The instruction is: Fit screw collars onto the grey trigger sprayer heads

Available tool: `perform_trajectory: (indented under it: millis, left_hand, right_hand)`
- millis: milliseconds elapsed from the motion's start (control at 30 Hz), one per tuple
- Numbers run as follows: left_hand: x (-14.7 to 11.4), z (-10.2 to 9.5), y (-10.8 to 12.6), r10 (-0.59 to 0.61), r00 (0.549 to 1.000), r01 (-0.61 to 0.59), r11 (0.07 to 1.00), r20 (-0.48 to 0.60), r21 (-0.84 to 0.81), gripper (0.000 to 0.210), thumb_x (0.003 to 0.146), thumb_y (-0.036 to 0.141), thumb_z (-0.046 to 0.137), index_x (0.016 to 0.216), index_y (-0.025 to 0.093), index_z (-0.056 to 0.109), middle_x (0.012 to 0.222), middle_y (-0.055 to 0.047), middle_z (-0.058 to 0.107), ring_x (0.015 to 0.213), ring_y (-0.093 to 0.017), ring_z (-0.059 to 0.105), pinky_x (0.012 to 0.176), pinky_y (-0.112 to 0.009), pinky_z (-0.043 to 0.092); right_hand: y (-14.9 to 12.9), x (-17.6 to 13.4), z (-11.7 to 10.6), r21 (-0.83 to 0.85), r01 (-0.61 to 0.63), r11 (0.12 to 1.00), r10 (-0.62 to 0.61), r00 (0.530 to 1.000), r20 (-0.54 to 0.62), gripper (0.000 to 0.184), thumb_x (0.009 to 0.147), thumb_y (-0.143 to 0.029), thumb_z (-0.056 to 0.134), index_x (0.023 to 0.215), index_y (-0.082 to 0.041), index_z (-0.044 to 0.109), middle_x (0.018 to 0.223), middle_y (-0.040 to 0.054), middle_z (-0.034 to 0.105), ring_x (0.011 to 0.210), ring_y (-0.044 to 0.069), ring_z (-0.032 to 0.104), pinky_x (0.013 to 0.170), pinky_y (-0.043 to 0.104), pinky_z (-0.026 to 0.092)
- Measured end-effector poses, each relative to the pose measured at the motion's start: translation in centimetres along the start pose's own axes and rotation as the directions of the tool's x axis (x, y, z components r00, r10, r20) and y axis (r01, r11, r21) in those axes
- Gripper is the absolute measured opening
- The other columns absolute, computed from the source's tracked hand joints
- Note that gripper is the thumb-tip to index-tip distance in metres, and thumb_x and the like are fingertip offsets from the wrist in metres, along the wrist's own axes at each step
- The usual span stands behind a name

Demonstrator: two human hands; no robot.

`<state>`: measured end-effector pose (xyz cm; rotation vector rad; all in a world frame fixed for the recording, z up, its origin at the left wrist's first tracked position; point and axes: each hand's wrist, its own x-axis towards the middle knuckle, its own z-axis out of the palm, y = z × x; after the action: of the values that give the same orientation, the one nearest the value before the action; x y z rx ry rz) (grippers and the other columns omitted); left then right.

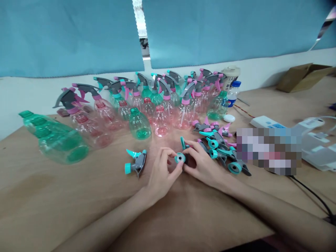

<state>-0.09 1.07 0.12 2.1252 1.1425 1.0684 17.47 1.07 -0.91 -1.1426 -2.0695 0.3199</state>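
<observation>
Between both hands is a grey and teal spray head [180,158], its teal collar turned toward me. My left hand [164,168] pinches the collar from the left with thumb and fingers. From the right, my right hand [201,161] closes around the spray head's body, which its fingers partly hide. Another teal and grey spray head [136,163] lies on the table left of my left hand. Just beyond my right hand is a pile of loose spray heads [217,143], some teal, some pink. An open green bottle [140,124] and an open pink bottle [161,122] stand behind the hands.
Several pink and green bottles with spray heads [183,108] stand in rows at the back. Green bottles [63,143] lean or lie at the left. A blue-capped bottle [233,94], a white power strip [267,123] and a cardboard box [301,77] are on the right.
</observation>
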Motion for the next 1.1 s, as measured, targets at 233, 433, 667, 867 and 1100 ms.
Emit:
perform_trajectory:
  millis: [233,433,667,867,1100]
  left_hand:
    - [-0.05,0.03,0.04,0.014,0.999,-0.015,1.000,0.048,0.018,0.014,0.085,0.018,0.055,0.097,0.020,0.049,0.100,-0.002,0.049,0.084,-0.014,0.054,0.073,-0.030,0.050]
    - [-0.02,-0.07,0.17,-0.016,0.996,0.007,0.995,0.088,0.098,0.013,0.086,0.021,0.054,0.099,0.021,0.052,0.102,-0.004,0.047,0.087,-0.017,0.056,0.078,-0.034,0.050]
    - [-0.26,0.11,0.24,0.046,0.996,-0.061,0.975,0.074,0.215,0.023,0.086,0.020,0.053,0.108,0.023,0.052,0.105,-0.006,0.048,0.084,-0.017,0.057,0.073,-0.034,0.052]
    - [-0.25,0.13,0.28,0.082,0.994,-0.097,0.958,0.068,0.271,0.025,0.086,0.019,0.052,0.111,0.022,0.054,0.101,-0.006,0.052,0.086,-0.020,0.058,0.070,-0.034,0.052]
    - [-0.21,-0.01,0.23,0.081,0.991,-0.099,0.978,0.106,0.184,0.025,0.086,0.015,0.052,0.110,0.023,0.055,0.100,-0.005,0.053,0.086,-0.018,0.057,0.074,-0.033,0.051]
  right_hand:
    - [0.47,0.03,-0.04,0.002,-0.022,1.000,0.022,1.000,0.003,0.021,0.077,-0.020,0.059,0.098,-0.020,0.057,0.125,0.0136,0.051,0.119,0.028,0.050,0.097,0.046,0.042]
    - [0.18,0.03,-0.06,-0.022,-0.015,1.000,0.014,0.999,-0.037,0.018,0.078,-0.021,0.060,0.096,-0.019,0.060,0.121,0.0129,0.054,0.120,0.026,0.049,0.105,0.050,0.032]
    - [0.82,-0.01,-0.12,0.000,-0.027,1.000,0.027,0.999,-0.036,0.019,0.078,-0.022,0.060,0.096,-0.022,0.059,0.122,0.0110,0.054,0.121,0.027,0.049,0.105,0.052,0.033]
    - [1.01,-0.01,-0.01,0.011,-0.036,0.999,0.036,0.998,-0.045,0.019,0.077,-0.022,0.060,0.096,-0.021,0.059,0.125,0.0121,0.053,0.122,0.027,0.048,0.103,0.049,0.036]
    - [1.12,-0.05,0.14,0.055,-0.038,0.998,0.039,0.999,-0.010,0.020,0.076,-0.018,0.059,0.096,-0.020,0.059,0.127,0.0130,0.051,0.121,0.027,0.049,0.098,0.044,0.042]
